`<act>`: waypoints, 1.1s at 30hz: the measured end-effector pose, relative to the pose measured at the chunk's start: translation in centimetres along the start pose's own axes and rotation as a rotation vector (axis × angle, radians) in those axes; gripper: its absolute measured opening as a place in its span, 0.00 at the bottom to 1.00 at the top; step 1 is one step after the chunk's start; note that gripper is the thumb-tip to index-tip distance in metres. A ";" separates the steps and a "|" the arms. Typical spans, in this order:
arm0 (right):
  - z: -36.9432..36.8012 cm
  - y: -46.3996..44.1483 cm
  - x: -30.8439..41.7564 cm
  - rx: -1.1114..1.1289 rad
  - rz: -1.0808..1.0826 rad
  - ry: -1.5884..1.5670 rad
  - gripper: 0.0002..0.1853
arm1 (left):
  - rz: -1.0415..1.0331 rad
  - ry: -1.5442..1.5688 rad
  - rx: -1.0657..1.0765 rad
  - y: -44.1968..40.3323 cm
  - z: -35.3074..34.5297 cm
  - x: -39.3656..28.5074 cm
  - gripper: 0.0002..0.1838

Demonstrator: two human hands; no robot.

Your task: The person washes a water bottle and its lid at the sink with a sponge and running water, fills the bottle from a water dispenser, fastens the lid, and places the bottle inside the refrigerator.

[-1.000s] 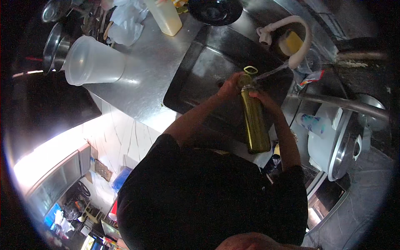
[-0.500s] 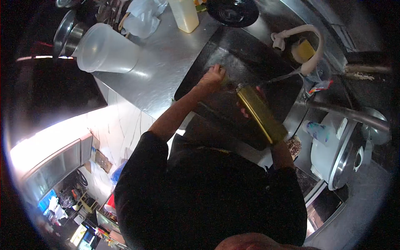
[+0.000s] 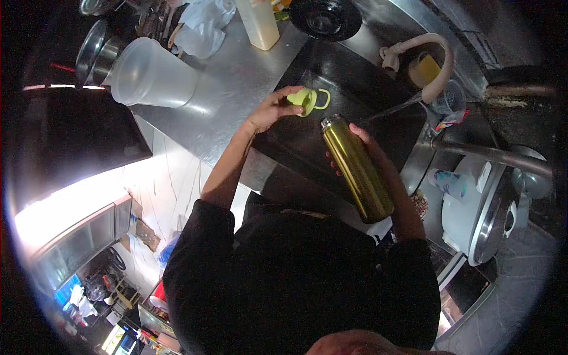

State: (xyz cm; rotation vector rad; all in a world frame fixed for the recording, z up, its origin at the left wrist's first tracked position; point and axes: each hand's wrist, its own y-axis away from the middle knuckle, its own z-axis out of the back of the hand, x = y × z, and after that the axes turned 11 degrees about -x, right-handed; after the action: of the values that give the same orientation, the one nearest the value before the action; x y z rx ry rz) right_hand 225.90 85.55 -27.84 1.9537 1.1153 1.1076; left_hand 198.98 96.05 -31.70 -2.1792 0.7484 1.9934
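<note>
As the head view shows, a lime-green cap [image 3: 303, 102] with a loop handle is pinched between the thumb and fingers of the left hand [image 3: 273, 109], above the edge of the dark sink [image 3: 349, 74]. By the right hand [image 3: 365, 139], a shiny yellow-green bottle [image 3: 358, 171] is gripped around its upper part, thumb on one side and fingertips showing on the other. The bottle is held tilted over the near part of the sink, its open metal mouth turned toward the cap; the two are apart but near each other. Beyond the bottle, a thin stream of water [image 3: 393, 110] is seen running beside the curved pale faucet [image 3: 448, 59], near which a yellow sponge [image 3: 427, 70] is placed. On the metal counter [image 3: 228, 89], a translucent bucket [image 3: 152, 74] and a white plastic bag [image 3: 204, 26] are set to the left.
</note>
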 end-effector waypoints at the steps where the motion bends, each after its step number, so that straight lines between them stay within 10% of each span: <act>1: 0.0 0.0 0.0 0.003 0.001 -0.003 0.36 | 0.010 0.082 0.016 0.1 0.0 -0.2 0.30; 6: -0.2 1.1 0.5 0.284 0.114 -0.348 0.37 | 0.087 0.565 0.078 1.4 0.4 -1.7 0.27; 10: -0.6 1.5 -0.2 -0.309 0.246 0.345 0.30 | 0.075 0.827 0.185 1.7 1.3 -2.4 0.30; 14: -0.1 2.5 0.5 -0.394 0.226 0.250 0.24 | 0.056 0.944 0.202 2.2 1.4 -2.9 0.31; 18: 2.0 1.2 1.0 -0.381 0.676 0.514 0.30 | 0.155 1.115 0.162 2.3 0.6 -4.0 0.26; 21: -0.6 2.6 2.0 -0.441 0.848 0.467 0.35 | 0.346 0.895 -0.194 1.2 0.8 -2.3 0.26; 25: -2.5 1.6 3.6 -0.484 1.053 0.486 0.38 | 0.261 0.367 -0.025 1.8 -0.7 -2.0 0.21; 29: -4.9 0.8 3.9 -0.555 1.215 0.796 0.43 | 0.042 -0.412 0.055 2.3 -4.3 0.4 0.55; 33: -7.0 0.8 3.1 -0.473 1.300 1.040 0.46 | -0.097 -0.673 0.003 1.5 -5.8 4.5 0.41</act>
State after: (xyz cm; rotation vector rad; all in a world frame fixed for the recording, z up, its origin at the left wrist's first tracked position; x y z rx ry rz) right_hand 220.88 88.67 -22.93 1.5369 -0.3104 2.8990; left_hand 203.73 91.19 -34.85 -1.3434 0.5226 2.4291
